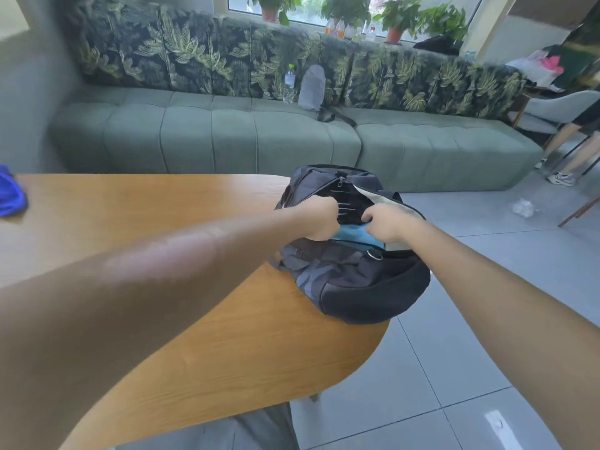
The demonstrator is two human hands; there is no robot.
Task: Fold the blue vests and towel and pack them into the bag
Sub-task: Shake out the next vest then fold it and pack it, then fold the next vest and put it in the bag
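Bag (354,280) sits on the rounded end of the table (194,287), part overhanging the edge, mouth facing up toward the person, so both hands reach it w/o leaning. Left hand (319,219) fist-curled on the near-left rim of the opening, right hand (388,224) curled on the right rim; prob holding the mouth apart or tamping contents, can't tell which. Light-blue fabric (357,237) shows inside between the fists, so at least one item is packed. Blue cloth (11,194) lies at the table's far left edge, well apart from the bag, so likely not packed yet.
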